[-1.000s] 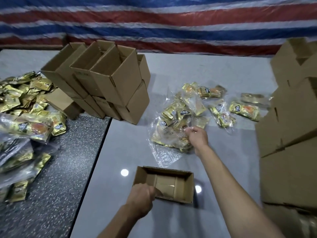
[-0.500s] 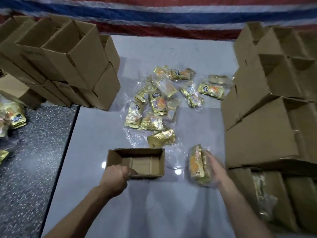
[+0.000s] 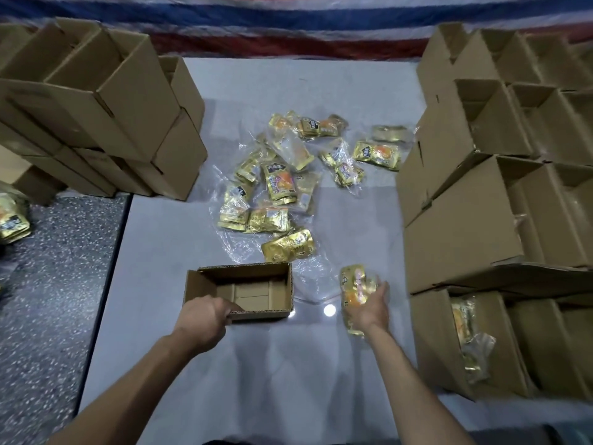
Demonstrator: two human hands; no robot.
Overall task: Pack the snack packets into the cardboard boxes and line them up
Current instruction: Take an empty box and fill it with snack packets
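- The left hand grips the near wall of 1 open box, its fingers curled over the rim. The box stands on the white table with its bottom flaps showing inside.
- The right hand holds 1 clear-wrapped bundle of gold packets just right of the box, with its fingers wrapped around it.
- The loose packets lie in a heap on clear plastic just behind the box. They overlap too much to count exactly.
- 2 walls of cartons flank the work area: the left stack is set back, and the right stack runs close beside the right hand.
- In the right stack, 1 near carton has packets sticking out.
- A strip of white tabletop runs between the 2 stacks. To the left it ends at a straight edge against a dark speckled surface.
- More packets sit at the far left, and a striped tarp hangs behind.
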